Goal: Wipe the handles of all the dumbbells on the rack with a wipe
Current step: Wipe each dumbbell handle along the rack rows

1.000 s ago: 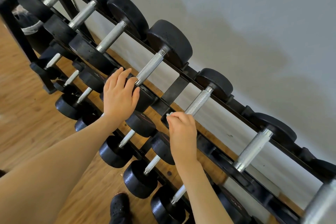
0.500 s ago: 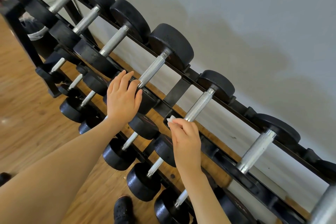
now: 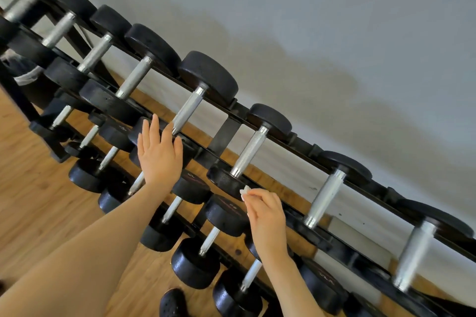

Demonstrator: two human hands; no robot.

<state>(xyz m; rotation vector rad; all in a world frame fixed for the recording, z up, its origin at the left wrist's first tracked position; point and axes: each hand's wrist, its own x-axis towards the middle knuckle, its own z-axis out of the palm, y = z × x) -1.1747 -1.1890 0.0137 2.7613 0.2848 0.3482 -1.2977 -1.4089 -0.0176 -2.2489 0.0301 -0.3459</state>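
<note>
A small white wipe [image 3: 244,190] sits pinched between the thumb and fingertips of your right hand [image 3: 265,216], which hovers just below the near end of a knurled steel handle [image 3: 248,153] on the top row of the black dumbbell rack [image 3: 226,131]. The wipe is close to the front weight head [image 3: 225,181] of that dumbbell but does not look to be on the handle itself; from this angle you cannot tell whether it touches the head.

Your left hand [image 3: 159,154] is spread flat, fingers extended, resting against the front head of the neighbouring dumbbell, just beside its own handle [image 3: 187,110], apparently as a brace.

The step in hand appears to be the approach to one top-row handle, with wiping contact not yet made. The next move likely calls for lifting the wipe onto the bar, wrapping it around the knurling and running it along the full length between the two heads.

More top-row handles [image 3: 324,198] stand to your right, and a lower row of smaller dumbbells [image 3: 195,262] sits beneath your arms above the wooden floor [image 3: 28,188]; whether any has been wiped cannot be told.
</note>
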